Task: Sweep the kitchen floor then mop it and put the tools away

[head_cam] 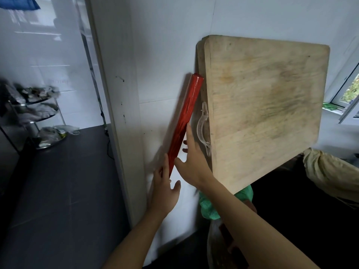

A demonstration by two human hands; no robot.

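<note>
Both hands reach to the wall: left hand (165, 188) released, fingers straight beside the red handle's (185, 121) lower end; right hand (191, 162) seemingly flat against it, below the wooden board (268, 105).

A big wooden board (264, 105), worn and stained, leans against the white wall (171, 45) on the right, with a clear plastic handle (203, 131) on its left edge. Below the board's lower corner shows a green bag (208, 207), and to the right a yellowish cloth (328, 171) hangs. Far right is a window (349, 90). On the left, past a white door frame (114, 94), a dark floor (62, 187) runs back to a tiered metal rack (40, 113) holding blurred items beside a white tiled wall.
</note>
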